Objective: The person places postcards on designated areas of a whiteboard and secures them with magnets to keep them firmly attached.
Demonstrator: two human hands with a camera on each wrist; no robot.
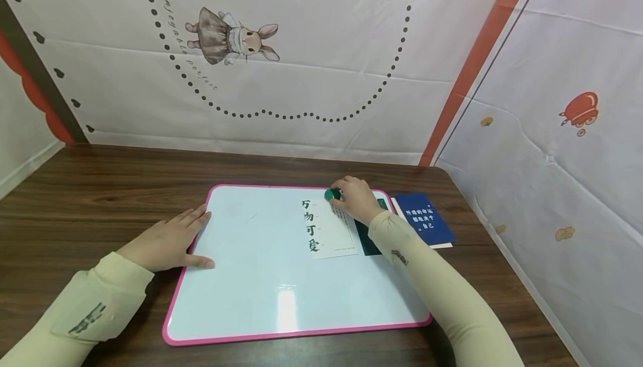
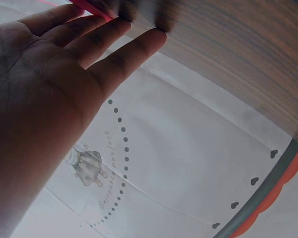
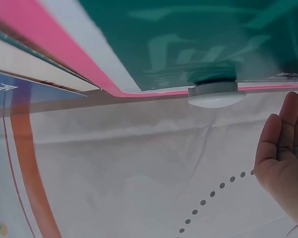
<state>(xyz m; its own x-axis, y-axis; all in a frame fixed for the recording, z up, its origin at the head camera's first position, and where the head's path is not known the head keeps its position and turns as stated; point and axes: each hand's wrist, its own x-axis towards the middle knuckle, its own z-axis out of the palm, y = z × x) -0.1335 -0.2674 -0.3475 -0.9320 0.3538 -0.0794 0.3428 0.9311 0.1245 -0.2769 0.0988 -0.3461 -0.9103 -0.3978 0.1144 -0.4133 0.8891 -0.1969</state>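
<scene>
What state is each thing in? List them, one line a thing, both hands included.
Whiteboard: flat on the table, pink-framed, mostly bare.
White card: lying flat on the whiteboard, printed side up.
Green magnet: at the white card's top edge, under the right hand's fingertips.
Dark green card: flat, partly under the right forearm.
Blue card: flat on the table, off the whiteboard.
Left hand: open, flat on the whiteboard's left edge.
Right hand: pinches the green magnet.

Bare white middle and near half of the whiteboard (image 1: pixel 281 294), left hand (image 1: pixel 168 241) flat on its left rim, right hand (image 1: pixel 355 198) over the white card (image 1: pixel 329 233) and green magnet (image 1: pixel 332 194), blue card (image 1: pixel 423 219) beside the right rim, fabric walls (image 1: pixel 552 149) close behind and right.
</scene>
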